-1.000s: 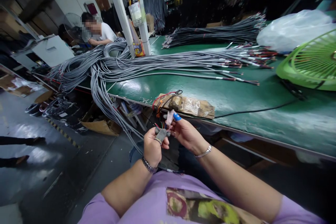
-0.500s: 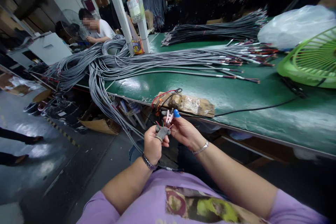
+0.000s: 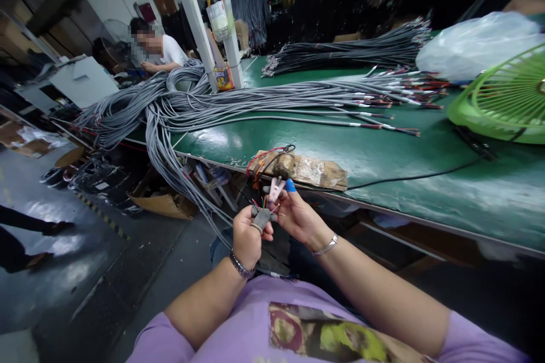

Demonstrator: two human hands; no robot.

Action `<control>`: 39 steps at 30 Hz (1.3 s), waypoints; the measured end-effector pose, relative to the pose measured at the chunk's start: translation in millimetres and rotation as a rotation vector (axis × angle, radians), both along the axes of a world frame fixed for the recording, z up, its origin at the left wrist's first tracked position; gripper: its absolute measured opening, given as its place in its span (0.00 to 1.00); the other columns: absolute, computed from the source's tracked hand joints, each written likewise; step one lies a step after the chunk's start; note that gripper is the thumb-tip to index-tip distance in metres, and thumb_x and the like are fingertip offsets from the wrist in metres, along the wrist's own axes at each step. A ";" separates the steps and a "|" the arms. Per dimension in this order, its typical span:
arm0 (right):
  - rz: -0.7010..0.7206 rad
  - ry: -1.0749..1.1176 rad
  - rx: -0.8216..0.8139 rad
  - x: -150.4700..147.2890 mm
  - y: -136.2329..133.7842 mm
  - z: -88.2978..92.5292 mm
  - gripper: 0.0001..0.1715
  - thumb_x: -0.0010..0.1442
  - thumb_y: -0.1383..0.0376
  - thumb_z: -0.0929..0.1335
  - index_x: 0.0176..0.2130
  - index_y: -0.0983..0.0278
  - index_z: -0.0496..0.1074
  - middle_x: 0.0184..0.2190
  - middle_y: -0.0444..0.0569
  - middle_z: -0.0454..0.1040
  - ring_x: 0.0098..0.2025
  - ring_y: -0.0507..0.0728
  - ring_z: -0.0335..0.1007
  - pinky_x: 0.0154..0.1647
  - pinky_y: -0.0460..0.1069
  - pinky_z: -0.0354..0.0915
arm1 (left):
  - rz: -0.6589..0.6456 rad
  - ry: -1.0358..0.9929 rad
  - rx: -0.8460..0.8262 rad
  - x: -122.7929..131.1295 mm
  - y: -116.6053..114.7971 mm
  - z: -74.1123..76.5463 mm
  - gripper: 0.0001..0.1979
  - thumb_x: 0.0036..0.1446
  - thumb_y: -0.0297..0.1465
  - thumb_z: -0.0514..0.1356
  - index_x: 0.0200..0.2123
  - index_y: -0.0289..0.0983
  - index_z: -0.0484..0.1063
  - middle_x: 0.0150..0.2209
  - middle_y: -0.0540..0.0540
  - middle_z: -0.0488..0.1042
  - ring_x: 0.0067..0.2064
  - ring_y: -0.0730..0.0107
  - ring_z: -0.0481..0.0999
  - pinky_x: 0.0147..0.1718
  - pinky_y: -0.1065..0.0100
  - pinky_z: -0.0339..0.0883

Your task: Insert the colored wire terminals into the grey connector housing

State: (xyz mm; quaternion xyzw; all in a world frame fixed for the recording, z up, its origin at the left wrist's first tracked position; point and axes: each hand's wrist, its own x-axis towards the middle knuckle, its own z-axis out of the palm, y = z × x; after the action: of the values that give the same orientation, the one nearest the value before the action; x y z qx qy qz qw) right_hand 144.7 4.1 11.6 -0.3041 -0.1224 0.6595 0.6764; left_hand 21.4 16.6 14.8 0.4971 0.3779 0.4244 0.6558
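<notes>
My left hand (image 3: 248, 235) is closed around a cable end with thin coloured wires (image 3: 257, 204) fanning out above the fingers. A grey cover (image 3: 261, 218) sits on its thumb. My right hand (image 3: 300, 218), with a blue finger cot (image 3: 290, 185) on the thumb, is closed on a pale pinkish clip (image 3: 276, 188), its fingertips close to the wires. How the wires meet the clip is too small to make out. Just beyond, a wooden board (image 3: 334, 173) with a small brownish motor-like part (image 3: 284, 165) lies at the table edge.
Long grey cables (image 3: 255, 102) stretch across the green table (image 3: 383, 164), some hanging over its front edge. Behind them lies a dark cable bundle (image 3: 349, 51). A green fan (image 3: 502, 102) and plastic bag (image 3: 472, 45) stand right. A co-worker (image 3: 164, 51) sits far left.
The pale clip now shows larger and more upright between my right fingers. My right hand has shifted slightly; my left hand stays almost in place.
</notes>
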 end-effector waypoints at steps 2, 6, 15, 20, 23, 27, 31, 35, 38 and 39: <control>0.066 -0.027 -0.005 0.8 -6.7 -0.8 0.27 0.50 0.41 0.67 0.30 0.63 0.73 0.26 0.45 0.73 0.25 0.49 0.64 0.30 0.46 0.63 | 0.000 -0.009 0.001 -4.2 -2.1 -3.0 0.13 0.49 0.38 0.62 0.23 0.35 0.67 0.16 0.53 0.68 0.16 0.81 0.63 0.14 0.78 0.57; 0.155 -0.283 0.000 3.3 -19.0 2.1 0.24 0.46 0.47 0.73 0.31 0.65 0.74 0.27 0.45 0.73 0.27 0.50 0.65 0.32 0.47 0.63 | -0.022 0.022 0.031 -12.2 -6.4 -9.3 0.12 0.51 0.38 0.61 0.25 0.35 0.68 0.17 0.53 0.69 0.17 0.80 0.66 0.17 0.77 0.61; 0.182 -0.890 0.138 10.4 -28.8 8.4 0.17 0.47 0.54 0.73 0.25 0.66 0.72 0.22 0.43 0.69 0.26 0.50 0.62 0.29 0.46 0.59 | -0.347 0.244 -0.066 -19.1 -4.9 -7.3 0.13 0.45 0.37 0.66 0.28 0.34 0.70 0.18 0.49 0.73 0.19 0.71 0.73 0.22 0.70 0.69; 0.092 -0.681 0.038 11.8 -32.9 -6.2 0.19 0.50 0.51 0.71 0.32 0.64 0.72 0.29 0.44 0.71 0.30 0.51 0.64 0.34 0.47 0.62 | -0.138 0.099 -0.097 -16.9 -3.8 -10.1 0.14 0.48 0.40 0.64 0.25 0.34 0.68 0.18 0.50 0.73 0.18 0.73 0.72 0.20 0.72 0.66; 0.075 -0.647 0.030 6.1 -36.9 -9.5 0.17 0.47 0.55 0.74 0.32 0.64 0.72 0.29 0.44 0.71 0.30 0.51 0.63 0.34 0.48 0.61 | -0.096 0.040 -0.110 -14.6 -4.4 -11.5 0.14 0.48 0.39 0.64 0.25 0.34 0.68 0.18 0.50 0.73 0.18 0.73 0.72 0.20 0.72 0.66; -0.013 -0.670 0.051 2.9 -35.6 -5.1 0.15 0.46 0.57 0.74 0.28 0.64 0.72 0.25 0.42 0.69 0.28 0.50 0.61 0.33 0.47 0.59 | -0.139 0.042 -0.122 -14.9 -6.6 -11.2 0.14 0.47 0.39 0.64 0.25 0.34 0.69 0.18 0.49 0.74 0.18 0.72 0.72 0.20 0.72 0.66; -0.031 -0.592 -0.001 10.2 -28.8 -3.1 0.14 0.46 0.58 0.74 0.26 0.64 0.70 0.22 0.40 0.66 0.25 0.48 0.58 0.31 0.46 0.60 | -0.204 0.058 -0.162 -17.9 -8.2 -11.5 0.14 0.46 0.39 0.65 0.24 0.33 0.69 0.19 0.48 0.74 0.19 0.72 0.73 0.19 0.73 0.64; 0.040 -0.491 -0.059 12.9 -31.0 -10.2 0.18 0.48 0.52 0.72 0.30 0.63 0.70 0.25 0.41 0.68 0.24 0.48 0.59 0.32 0.48 0.64 | -0.122 0.012 -0.216 -19.9 -4.2 -14.3 0.14 0.45 0.39 0.65 0.24 0.34 0.68 0.18 0.48 0.74 0.18 0.71 0.73 0.19 0.72 0.64; 0.115 -0.618 0.015 10.9 -38.3 -16.0 0.19 0.49 0.52 0.72 0.34 0.64 0.72 0.29 0.44 0.70 0.27 0.50 0.62 0.31 0.48 0.63 | -0.095 -0.010 -0.223 -20.3 -0.8 -16.7 0.13 0.45 0.38 0.65 0.25 0.34 0.69 0.18 0.48 0.74 0.18 0.70 0.73 0.18 0.72 0.64; 0.116 -0.684 0.058 10.4 -40.3 -17.2 0.18 0.49 0.53 0.72 0.33 0.64 0.72 0.29 0.44 0.71 0.28 0.50 0.63 0.32 0.48 0.63 | -0.096 -0.010 -0.224 -20.2 -0.3 -17.2 0.13 0.45 0.38 0.64 0.25 0.34 0.68 0.18 0.48 0.74 0.18 0.70 0.73 0.18 0.72 0.64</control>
State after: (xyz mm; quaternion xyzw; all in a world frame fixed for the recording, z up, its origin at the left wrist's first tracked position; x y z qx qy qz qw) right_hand 155.1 -36.2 -5.6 -0.4809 -0.3778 0.5530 0.5658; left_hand 1.2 16.3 -2.4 0.4361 0.3952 0.3501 0.7287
